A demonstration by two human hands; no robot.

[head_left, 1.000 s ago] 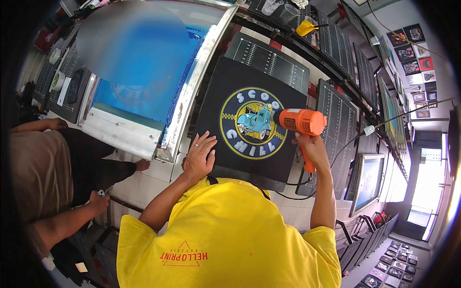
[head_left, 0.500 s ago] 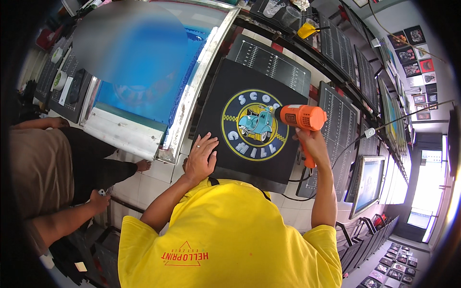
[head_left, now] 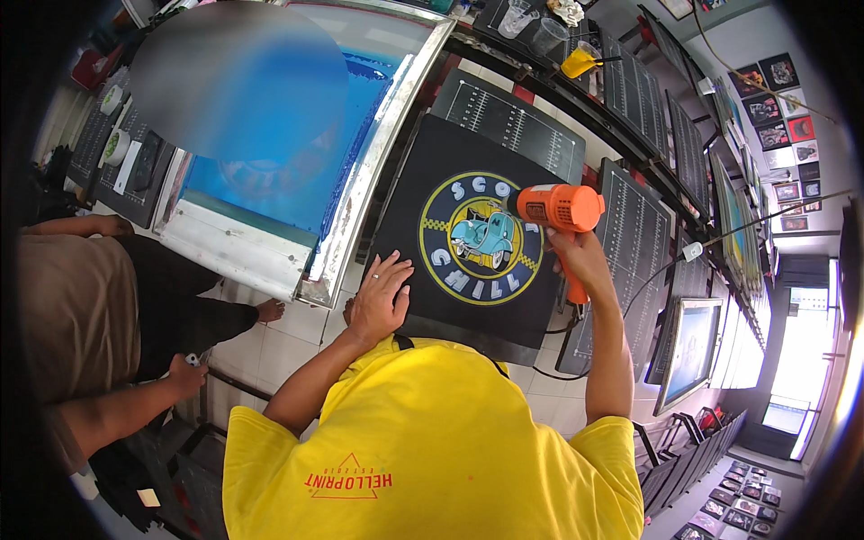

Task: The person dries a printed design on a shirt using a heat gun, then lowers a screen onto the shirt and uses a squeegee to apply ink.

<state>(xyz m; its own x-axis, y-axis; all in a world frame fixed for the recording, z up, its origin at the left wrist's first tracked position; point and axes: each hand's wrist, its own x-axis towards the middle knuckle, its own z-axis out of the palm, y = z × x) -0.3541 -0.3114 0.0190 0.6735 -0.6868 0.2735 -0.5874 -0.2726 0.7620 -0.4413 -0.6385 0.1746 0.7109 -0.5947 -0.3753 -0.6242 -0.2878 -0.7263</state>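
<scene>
- While its dark nozzle points left, the orange plastic heat gun [head_left: 560,207] hangs over the upper right of a round print; its rounded barrel runs nearly left to right, its straight handle down toward the wearer.
- Clamped round that handle, the right hand [head_left: 579,259] has its fingers curled in.
- Circular, the print [head_left: 481,238] shows a yellow-edged ring of pale letters around a turquoise scooter.
- Matte black fabric [head_left: 459,148] bears it, flat and set aslant.
- Palm down, fingers slightly apart, the left hand [head_left: 378,301] rests on the fabric's lower left edge.
- Left of that, blue mesh [head_left: 270,193] fills a scuffed metal frame [head_left: 376,153].
- Farther left is a person in brown [head_left: 81,315].
</scene>
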